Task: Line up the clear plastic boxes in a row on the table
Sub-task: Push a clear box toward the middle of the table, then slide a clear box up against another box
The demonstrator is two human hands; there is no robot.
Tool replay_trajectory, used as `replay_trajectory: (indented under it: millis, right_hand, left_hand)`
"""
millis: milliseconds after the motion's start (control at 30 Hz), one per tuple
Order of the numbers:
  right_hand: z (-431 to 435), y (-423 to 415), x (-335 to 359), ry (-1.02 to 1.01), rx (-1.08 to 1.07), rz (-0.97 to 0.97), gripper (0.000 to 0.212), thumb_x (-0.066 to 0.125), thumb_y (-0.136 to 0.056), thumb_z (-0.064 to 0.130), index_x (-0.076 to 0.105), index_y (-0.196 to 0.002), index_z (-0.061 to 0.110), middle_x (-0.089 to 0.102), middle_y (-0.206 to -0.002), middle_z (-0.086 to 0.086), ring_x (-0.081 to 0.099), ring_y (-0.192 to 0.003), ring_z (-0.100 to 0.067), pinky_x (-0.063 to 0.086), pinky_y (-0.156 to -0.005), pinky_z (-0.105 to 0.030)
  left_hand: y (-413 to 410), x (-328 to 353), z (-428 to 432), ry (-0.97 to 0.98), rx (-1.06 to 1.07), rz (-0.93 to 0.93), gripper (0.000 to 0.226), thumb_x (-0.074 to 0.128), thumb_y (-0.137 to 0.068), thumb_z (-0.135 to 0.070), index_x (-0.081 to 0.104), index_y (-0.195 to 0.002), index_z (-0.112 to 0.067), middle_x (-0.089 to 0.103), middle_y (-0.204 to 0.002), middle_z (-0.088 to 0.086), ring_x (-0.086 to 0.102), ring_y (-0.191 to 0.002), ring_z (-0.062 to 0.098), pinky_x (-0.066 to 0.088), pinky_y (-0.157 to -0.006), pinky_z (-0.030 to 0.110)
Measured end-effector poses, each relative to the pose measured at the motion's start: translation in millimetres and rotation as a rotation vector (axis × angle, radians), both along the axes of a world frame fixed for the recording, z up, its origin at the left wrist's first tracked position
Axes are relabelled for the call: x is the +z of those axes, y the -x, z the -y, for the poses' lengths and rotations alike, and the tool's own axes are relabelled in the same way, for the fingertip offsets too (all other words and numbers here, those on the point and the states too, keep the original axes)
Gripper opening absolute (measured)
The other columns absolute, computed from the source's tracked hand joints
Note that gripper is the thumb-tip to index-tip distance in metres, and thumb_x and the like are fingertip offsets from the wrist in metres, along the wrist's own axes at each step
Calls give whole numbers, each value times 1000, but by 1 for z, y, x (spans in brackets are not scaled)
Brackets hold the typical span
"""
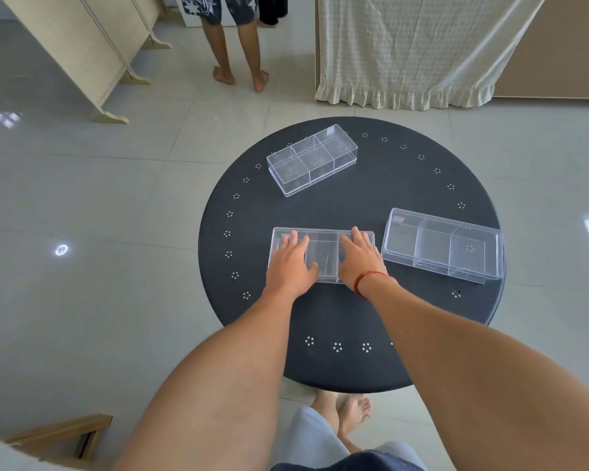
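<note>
Boxes sit on a round black table (422, 334) with little rings of white dots near its edge. There are three of them, all clear plastic, each split by walls into three parts, and nothing can be seen inside any part. Going left to right, the near box (322, 254) comes first. It lies flat and straight across, close to the person. The left hand (291, 263) lies on top of its left end with the fingers spread out flat, palm down, not curled around anything. The right hand (361, 260) lies the same way on its right end, fingers flat and a little apart. A red string bracelet (366, 282) goes around the right wrist. The far box (312, 160) sits toward the back of the table, well apart from the others, and it is turned at a slant. The right box (442, 245) is just beside the near box, near the table's right edge, and it tips a little down to the right. So the boxes are not in a row. Past the table, on the shiny grey tile floor (82, 198), stands another person's bare legs (238, 49), with a folding screen (82, 45) on the left and a white curtain (405, 45) on the right.
</note>
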State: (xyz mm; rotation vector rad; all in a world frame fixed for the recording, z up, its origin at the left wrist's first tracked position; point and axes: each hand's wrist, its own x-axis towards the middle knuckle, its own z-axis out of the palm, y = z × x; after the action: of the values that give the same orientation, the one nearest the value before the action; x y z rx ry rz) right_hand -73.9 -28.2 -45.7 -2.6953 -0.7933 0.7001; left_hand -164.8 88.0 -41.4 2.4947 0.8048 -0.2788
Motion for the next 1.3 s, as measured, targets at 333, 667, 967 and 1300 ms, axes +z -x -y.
replay_trajectory:
  millis: [333,667,967,1300]
  right_hand:
    - [-16,-6,17,-108,-121,59,57,47,-95,20,31,-150,14,19,-163,-10,16,-151,-27,16,-121,-42]
    - [-75,-92,26,-115,-193,22,63,49,-97,27,23,-152,11,8,-164,-13,14,-151,-30,19,-121,-45]
    - [-122,-165,10,-160,-327,-22,59,48,-97,31,28,-149,11,8,-164,-12,19,-149,-31,23,-117,-46]
    - [-122,-185,9,-158,-475,-143,71,44,-97,33,10,-156,12,7,-165,-9,15,-150,-29,24,-116,-47]
  left_hand:
    - [-19,13,-11,-124,104,133,55,56,-92,-35,48,-142,-15,27,-160,10,24,-148,24,30,-113,39]
    - [-104,5,-77,-132,133,176,53,45,-99,-39,44,-145,-13,30,-159,11,21,-149,24,30,-115,40]
    - [-180,-15,-123,-101,60,150,57,35,-103,-33,18,-156,-19,4,-165,13,3,-153,26,14,-123,40]
    - [-180,-26,-123,29,-112,225,52,49,-97,-24,41,-148,-19,16,-163,9,7,-153,25,2,-123,40]
